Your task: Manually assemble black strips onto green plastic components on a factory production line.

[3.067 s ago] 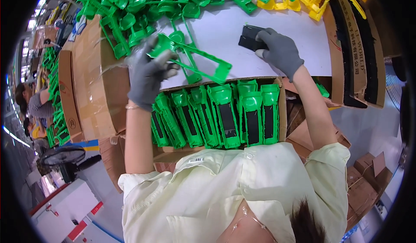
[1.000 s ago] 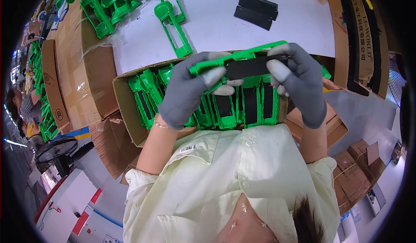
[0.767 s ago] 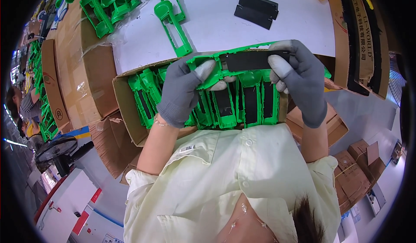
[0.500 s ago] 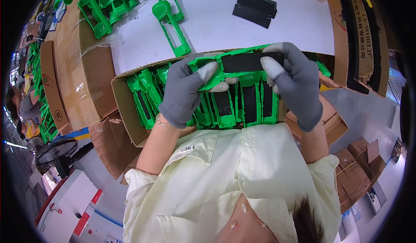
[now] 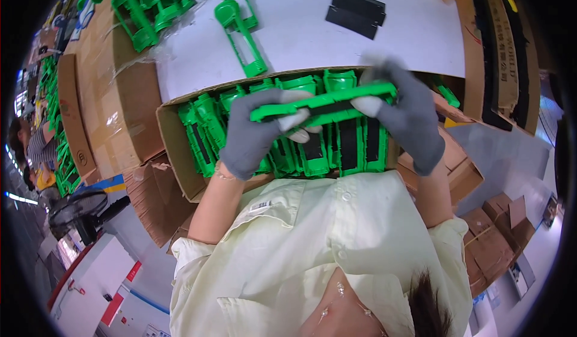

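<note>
Green frame (image 5: 324,101) gripped by left hand (image 5: 255,133), right hand (image 5: 409,112), apparently just above carton (image 5: 174,151) edge.

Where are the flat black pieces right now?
In the head view, the two flat black pieces lie on the white tabletop at upper right, beyond the cardboard box, right of a lone green plastic frame.

Gloved hands (image 5: 336,121) hide the green part's (image 5: 324,101) ends.

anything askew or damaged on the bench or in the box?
Nothing stands out. Both gloved hands, left hand and right hand, hold one green plastic frame over the cardboard box, where like parts stand in a tidy row. One loose green frame and two black strips lie flat on the white table.
</note>
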`<action>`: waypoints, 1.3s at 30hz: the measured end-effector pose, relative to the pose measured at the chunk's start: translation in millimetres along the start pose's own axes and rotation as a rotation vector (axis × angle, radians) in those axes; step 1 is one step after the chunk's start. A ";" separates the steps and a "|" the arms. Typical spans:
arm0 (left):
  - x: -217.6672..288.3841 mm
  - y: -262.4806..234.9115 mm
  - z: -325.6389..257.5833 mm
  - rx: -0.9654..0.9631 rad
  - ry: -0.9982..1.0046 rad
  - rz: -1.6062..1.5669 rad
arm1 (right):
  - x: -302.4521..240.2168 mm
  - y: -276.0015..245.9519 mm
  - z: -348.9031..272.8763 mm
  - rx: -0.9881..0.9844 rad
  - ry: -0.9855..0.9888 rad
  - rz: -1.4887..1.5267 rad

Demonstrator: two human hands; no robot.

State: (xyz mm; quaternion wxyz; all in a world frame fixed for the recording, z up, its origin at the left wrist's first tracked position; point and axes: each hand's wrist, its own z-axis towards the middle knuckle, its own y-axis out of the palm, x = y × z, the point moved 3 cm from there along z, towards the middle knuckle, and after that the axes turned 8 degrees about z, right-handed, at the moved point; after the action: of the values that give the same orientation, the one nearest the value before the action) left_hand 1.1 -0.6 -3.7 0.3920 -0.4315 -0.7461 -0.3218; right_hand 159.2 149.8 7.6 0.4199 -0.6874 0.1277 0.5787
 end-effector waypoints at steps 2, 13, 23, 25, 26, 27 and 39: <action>-7.4 -4.1 -2.5 -0.031 -0.045 0.013 | 16.3 14.2 -10.6 -0.293 0.169 0.232; 29.7 -89.2 -59.3 0.134 -0.018 0.301 | -3.8 34.0 -30.1 -0.314 0.240 0.261; 28.2 -149.5 -24.0 -0.177 -0.357 0.669 | 20.4 15.4 0.1 -0.221 0.227 0.201; 41.8 -149.6 -20.8 -0.133 -0.223 0.558 | 24.2 8.4 0.6 -0.183 0.251 0.224; 49.3 -148.5 -21.0 -0.088 -0.085 0.447 | 21.5 9.4 -0.2 -0.188 0.255 0.229; 51.8 -145.4 -19.8 0.025 0.077 0.456 | 17.6 11.0 -3.4 -0.247 0.284 0.267; 53.1 -35.0 -57.8 0.080 1.158 1.324 | -19.6 36.8 0.9 -0.440 0.241 0.599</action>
State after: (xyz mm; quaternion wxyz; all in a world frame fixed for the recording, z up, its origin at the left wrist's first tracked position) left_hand -29.6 -41.8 65.1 0.8296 -0.5304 -0.0376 -0.1703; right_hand 128.4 121.7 9.6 0.0568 -0.7563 0.2442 0.6043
